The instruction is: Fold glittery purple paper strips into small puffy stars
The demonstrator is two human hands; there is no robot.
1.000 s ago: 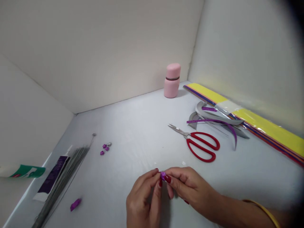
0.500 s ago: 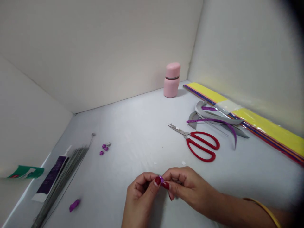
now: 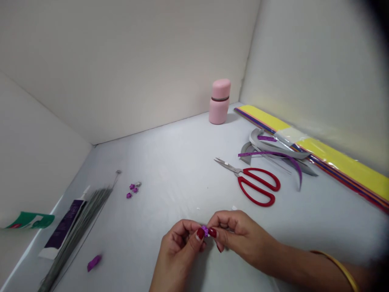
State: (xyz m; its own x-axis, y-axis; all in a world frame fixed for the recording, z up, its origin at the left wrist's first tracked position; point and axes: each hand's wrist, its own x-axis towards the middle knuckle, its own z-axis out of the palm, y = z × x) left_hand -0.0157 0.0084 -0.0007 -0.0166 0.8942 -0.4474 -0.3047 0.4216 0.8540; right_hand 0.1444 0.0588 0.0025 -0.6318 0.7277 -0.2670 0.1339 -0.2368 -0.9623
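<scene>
Pinching purple piece (image 3: 205,230), left hand (image 3: 178,246) facing right hand (image 3: 244,237); scissors (image 3: 238,172) beyond

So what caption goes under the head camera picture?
Left hand and right hand pinch a small purple piece, red-handled scissors lying beyond.

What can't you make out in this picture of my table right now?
All in the head view:
Purple piece: full shape, partly covered by the left hand and right hand pinching it.
Tube: label print, too small and blurred to read.
Wire bundle: near end, cut off by the bottom edge.
Yellow-topped pack: near end, cut off by the right edge.
</scene>
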